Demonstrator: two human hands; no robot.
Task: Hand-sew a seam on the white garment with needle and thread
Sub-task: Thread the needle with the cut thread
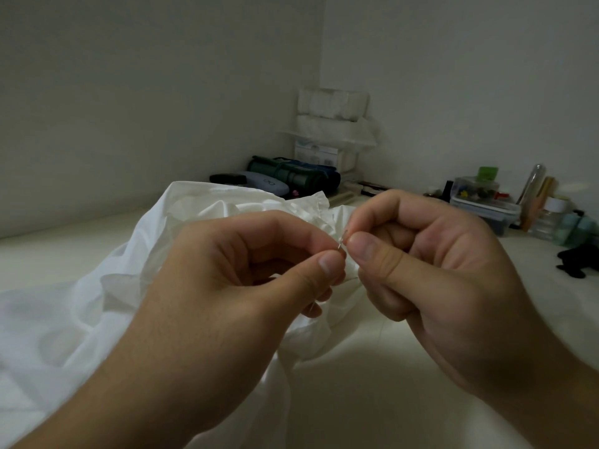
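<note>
Needle [341, 245] pinched by left hand [259, 270] | right hand [431, 264] pinches thread end, barely visible | risk: eye missed in dim light, needle dropped into garment [97, 286] folds

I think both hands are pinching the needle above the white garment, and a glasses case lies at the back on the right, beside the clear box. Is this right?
Not quite. The head view shows the glasses case at the back left of centre, beside the green roll, not beside the clear box. The rest holds: left hand and right hand pinch the needle above the white garment.
</note>
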